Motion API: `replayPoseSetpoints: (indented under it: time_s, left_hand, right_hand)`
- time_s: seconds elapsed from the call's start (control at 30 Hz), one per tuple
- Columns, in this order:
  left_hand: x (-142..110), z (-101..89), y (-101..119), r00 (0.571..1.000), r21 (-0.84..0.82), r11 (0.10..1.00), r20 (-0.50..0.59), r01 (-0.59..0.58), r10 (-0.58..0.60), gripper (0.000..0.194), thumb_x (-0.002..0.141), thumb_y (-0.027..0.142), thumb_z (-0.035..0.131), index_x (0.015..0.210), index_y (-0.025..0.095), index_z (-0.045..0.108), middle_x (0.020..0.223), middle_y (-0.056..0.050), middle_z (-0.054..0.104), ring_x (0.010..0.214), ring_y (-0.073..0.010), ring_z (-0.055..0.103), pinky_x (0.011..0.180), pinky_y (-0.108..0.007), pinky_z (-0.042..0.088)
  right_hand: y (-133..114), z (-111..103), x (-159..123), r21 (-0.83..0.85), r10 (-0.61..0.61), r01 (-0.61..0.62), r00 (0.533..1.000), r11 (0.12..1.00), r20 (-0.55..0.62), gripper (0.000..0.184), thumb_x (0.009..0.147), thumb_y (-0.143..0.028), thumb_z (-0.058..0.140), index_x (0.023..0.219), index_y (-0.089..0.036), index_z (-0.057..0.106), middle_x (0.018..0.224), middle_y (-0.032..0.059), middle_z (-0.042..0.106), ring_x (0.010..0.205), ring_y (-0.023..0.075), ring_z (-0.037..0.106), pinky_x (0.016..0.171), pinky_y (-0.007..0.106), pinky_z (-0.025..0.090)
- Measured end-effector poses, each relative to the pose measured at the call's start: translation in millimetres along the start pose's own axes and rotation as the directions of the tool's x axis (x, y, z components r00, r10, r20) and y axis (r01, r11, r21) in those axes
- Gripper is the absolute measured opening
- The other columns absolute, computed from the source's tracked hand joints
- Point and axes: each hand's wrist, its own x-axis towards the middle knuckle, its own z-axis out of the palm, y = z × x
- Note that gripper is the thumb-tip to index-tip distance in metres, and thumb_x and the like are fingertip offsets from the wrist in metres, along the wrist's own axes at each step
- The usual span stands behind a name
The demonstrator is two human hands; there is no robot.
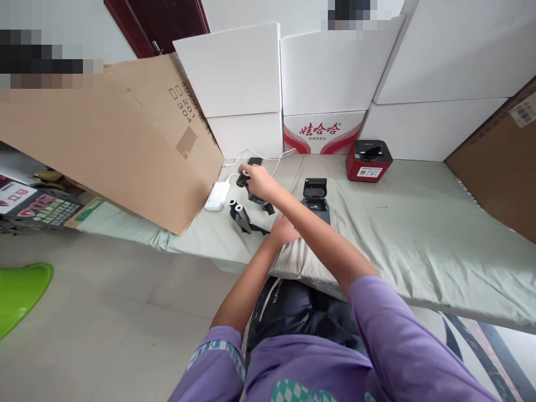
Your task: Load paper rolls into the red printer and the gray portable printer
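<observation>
My right hand reaches across over my left forearm, with its fingers closed round a dark roll. Below it hangs a black strip. Closer to me on the cloth lie two black rolls with white ends, a black ribbon trailing from them to the right. My left hand is low by the front edge, against or beside a small dark device that looks like a portable printer. Its lid stands up. The left fingers are mostly hidden behind my right arm.
A white power strip with white cables lies to the left, and a dark phone-like slab behind my right hand. At the back right stands a red box-shaped device. White cartons and brown cardboard wall in the cloth-covered surface.
</observation>
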Motion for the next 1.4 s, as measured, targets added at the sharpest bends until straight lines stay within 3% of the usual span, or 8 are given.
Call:
replayPoseSetpoints:
  time_s: [0.13,0.3,0.57,0.77,0.93,1.03,1.2,1.4]
  left_hand:
    - [-0.7,2.3,-5.8,0.999,-0.033,0.999,0.037,0.001,0.000,0.068,0.098,0.035,0.050,0.161,0.019,0.031,0.167,-0.011,0.040,0.156,-0.0313,0.036,0.130,-0.047,0.029]
    - [1.0,7.1,-16.5,0.995,-0.036,0.999,0.104,-0.010,0.013,0.071,0.101,0.035,0.041,0.163,0.008,0.020,0.172,-0.016,0.026,0.160,-0.0259,0.027,0.134,-0.040,0.017]
    - [4.9,10.8,-18.9,0.992,-0.012,1.000,0.126,0.001,0.001,0.078,0.099,0.040,0.045,0.166,0.013,0.015,0.173,-0.014,0.022,0.161,-0.0255,0.024,0.135,-0.045,0.007]
    - [0.8,10.6,-16.7,0.995,0.020,1.000,0.097,-0.023,0.021,0.084,0.096,0.042,0.053,0.165,0.014,0.016,0.173,-0.013,0.025,0.161,-0.0247,0.023,0.135,-0.044,0.007]
    - [-1.5,2.7,-6.2,0.999,0.027,1.000,0.053,-0.001,0.000,0.077,0.096,0.044,0.055,0.163,0.016,0.029,0.169,-0.014,0.035,0.159,-0.0291,0.030,0.133,-0.045,0.016]
    - [0.6,-1.0,-0.6,0.999,0.023,0.999,0.041,0.026,-0.027,0.084,0.089,0.056,0.066,0.159,0.019,0.039,0.163,-0.014,0.045,0.155,-0.0351,0.036,0.131,-0.053,0.020]
    - [1.9,-3.5,3.7,0.998,0.021,0.999,0.027,0.051,-0.051,0.092,0.086,0.058,0.071,0.163,0.024,0.032,0.165,-0.012,0.043,0.153,-0.0319,0.041,0.131,-0.053,0.020]
    - [0.9,-4.9,3.9,0.997,0.045,0.997,0.042,0.056,-0.058,0.093,0.087,0.049,0.072,0.165,0.024,0.027,0.166,-0.011,0.042,0.153,-0.0293,0.041,0.132,-0.050,0.019]
  right_hand:
    - [-4.1,37.1,16.5,-0.324,0.087,-0.011,0.971,0.946,0.221,0.049,0.087,0.000,0.048,0.130,-0.019,0.061,0.119,0.0144,0.071,0.099,0.0262,0.066,0.080,0.033,0.048]
    - [4.6,66.6,15.1,-0.472,0.164,0.001,0.937,0.882,0.309,0.039,0.090,-0.003,0.052,0.121,-0.015,0.072,0.123,0.0186,0.071,0.126,0.0327,0.055,0.100,0.041,0.042]
    - [-13.6,51.9,2.0,-0.409,0.057,0.061,0.961,0.910,0.270,0.032,0.088,-0.036,0.068,0.112,-0.018,0.079,0.133,0.0187,0.060,0.131,0.0403,0.041,0.108,0.054,0.033]
    - [-22.3,64.3,-24.0,-0.273,-0.025,0.094,0.969,0.957,0.245,0.022,0.077,-0.013,0.068,0.098,-0.010,0.073,0.118,0.0214,0.066,0.122,0.0367,0.051,0.106,0.053,0.035]
    - [4.7,14.1,-60.1,0.351,-0.033,-0.014,0.991,0.936,0.127,0.026,0.086,-0.031,0.058,0.108,-0.018,0.057,0.097,0.0075,0.071,0.087,0.0203,0.064,0.085,0.037,0.051]
    - [37.3,-38.0,-98.5,0.792,0.143,-0.028,0.987,0.610,-0.076,0.034,0.082,-0.044,0.058,0.108,-0.025,0.054,0.099,0.0061,0.069,0.082,0.0202,0.064,0.075,0.036,0.053]
    - [109.0,-91.5,-152.2,0.692,0.389,-0.122,0.889,0.712,-0.243,0.033,0.078,-0.051,0.067,0.102,-0.029,0.062,0.092,0.0038,0.066,0.082,0.0226,0.062,0.078,0.041,0.052]
    - [165.5,-68.0,-171.7,0.219,0.353,-0.305,0.906,0.927,-0.232,0.032,0.071,-0.034,0.072,0.100,-0.022,0.073,0.102,0.0085,0.063,0.104,0.0291,0.058,0.097,0.048,0.048]
